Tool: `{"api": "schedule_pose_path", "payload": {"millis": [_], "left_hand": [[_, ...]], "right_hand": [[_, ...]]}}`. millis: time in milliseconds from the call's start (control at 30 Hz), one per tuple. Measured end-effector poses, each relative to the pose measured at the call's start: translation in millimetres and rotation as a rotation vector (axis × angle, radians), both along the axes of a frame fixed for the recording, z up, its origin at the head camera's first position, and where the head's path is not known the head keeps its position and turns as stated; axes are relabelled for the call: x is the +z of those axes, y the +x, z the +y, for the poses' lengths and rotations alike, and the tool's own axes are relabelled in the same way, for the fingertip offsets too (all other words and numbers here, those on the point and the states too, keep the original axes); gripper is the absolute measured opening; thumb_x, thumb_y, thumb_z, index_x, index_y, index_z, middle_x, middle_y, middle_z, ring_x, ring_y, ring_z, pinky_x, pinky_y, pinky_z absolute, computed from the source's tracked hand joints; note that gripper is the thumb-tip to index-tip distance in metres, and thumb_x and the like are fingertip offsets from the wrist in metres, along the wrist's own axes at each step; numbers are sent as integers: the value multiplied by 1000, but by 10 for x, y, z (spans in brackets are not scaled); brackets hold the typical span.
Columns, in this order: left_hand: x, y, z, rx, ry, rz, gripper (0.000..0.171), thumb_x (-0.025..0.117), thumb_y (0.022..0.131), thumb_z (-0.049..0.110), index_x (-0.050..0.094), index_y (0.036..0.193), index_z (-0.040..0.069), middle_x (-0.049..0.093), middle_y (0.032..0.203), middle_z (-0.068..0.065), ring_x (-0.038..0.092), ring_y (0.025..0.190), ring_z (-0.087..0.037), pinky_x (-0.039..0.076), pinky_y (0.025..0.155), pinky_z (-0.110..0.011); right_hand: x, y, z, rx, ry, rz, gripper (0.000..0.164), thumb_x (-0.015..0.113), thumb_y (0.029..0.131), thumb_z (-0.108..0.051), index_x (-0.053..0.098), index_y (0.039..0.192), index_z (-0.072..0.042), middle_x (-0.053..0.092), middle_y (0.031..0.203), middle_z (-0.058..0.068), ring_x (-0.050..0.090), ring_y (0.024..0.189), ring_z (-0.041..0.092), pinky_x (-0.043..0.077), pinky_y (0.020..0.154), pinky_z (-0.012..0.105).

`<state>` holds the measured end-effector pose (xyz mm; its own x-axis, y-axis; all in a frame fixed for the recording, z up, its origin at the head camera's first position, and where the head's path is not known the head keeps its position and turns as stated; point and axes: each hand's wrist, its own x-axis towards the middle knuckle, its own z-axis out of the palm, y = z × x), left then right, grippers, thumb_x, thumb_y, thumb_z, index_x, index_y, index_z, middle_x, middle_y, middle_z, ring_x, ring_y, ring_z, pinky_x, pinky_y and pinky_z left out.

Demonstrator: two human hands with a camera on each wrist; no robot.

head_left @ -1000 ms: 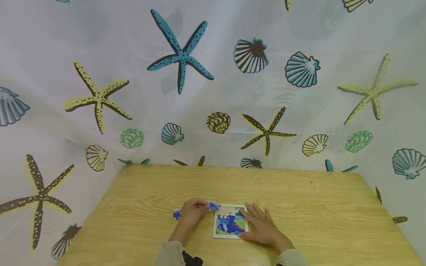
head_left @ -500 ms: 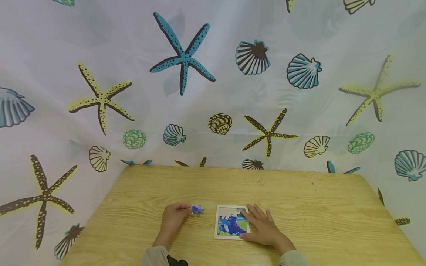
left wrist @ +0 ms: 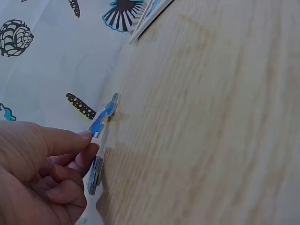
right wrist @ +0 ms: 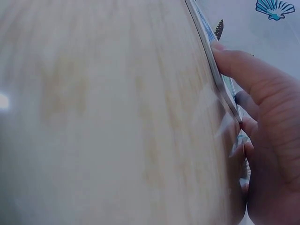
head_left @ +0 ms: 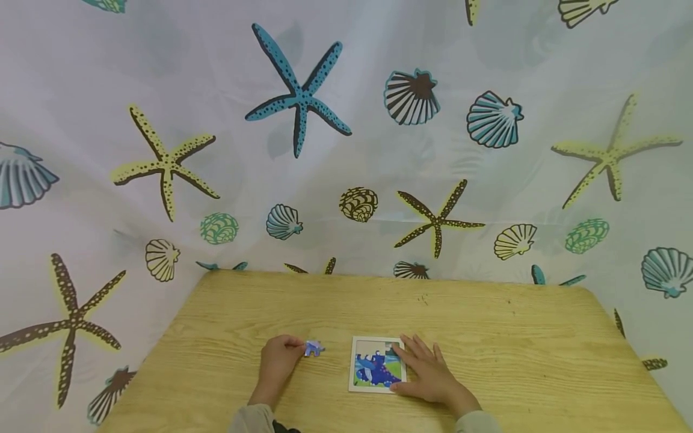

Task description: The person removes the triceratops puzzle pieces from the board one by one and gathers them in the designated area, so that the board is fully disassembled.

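Between thumb and index finger, my left hand [head_left: 278, 361] pinches a blue and purple jigsaw piece [head_left: 313, 348], held left of the puzzle frame. The left wrist view has this jigsaw piece [left wrist: 103, 117] nearly edge-on, with other pieces [left wrist: 95, 176] lying beyond the curled fingers. A white-rimmed puzzle frame [head_left: 351, 367] holds a partly assembled picture of a blue dinosaur; its upper left shows bare backing. My right hand [head_left: 430, 373] rests with spread fingers on the frame's right side. In the right wrist view, the thumb lies on the rim [right wrist: 213, 65].
The wood-grain table [head_left: 514, 349] extends around the frame on all sides. A pale curtain [head_left: 346, 156] printed with starfish and shells stands along the table's back and sides.
My left hand has moved left and slightly toward me with the jigsaw piece, away from the frame's top left corner. The loose piece at left is now hidden in the head view. My right hand stays put.
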<state>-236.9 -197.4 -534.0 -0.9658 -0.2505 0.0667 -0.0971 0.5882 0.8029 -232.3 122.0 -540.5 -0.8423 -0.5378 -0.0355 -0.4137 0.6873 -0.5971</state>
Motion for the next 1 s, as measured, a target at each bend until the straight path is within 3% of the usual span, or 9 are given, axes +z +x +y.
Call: {"api": "schedule_pose_path", "payload": {"millis": [433,767,1000], "left_hand": [[-14,-2,-16,-2,-51,5,7,71,79,5,68,79,-1,67,74,-7,62,69,-20,50,67,-38],[46,14,3,9,-16,-10,7,68,80,3,67,84,-3,66,77,-8,62,72,-21,50,66,-36],[85,-1,177,-39,31,6,8,66,82,2,67,88,-3,67,80,-9,62,74,-20,51,67,-33]], "right_hand": [[-28,-18,5,-4,-4,2,81,64,83,-53,34,147,-14,16,156,12,5,142,38,-6,105,66],[-15,-18,12,-2,-7,5,80,64,83,-53,35,146,-13,17,156,12,6,142,39,-6,104,66],[-3,-11,11,3,-9,15,80,64,83,-52,35,146,-13,18,156,13,7,142,40,-4,104,67]]}}
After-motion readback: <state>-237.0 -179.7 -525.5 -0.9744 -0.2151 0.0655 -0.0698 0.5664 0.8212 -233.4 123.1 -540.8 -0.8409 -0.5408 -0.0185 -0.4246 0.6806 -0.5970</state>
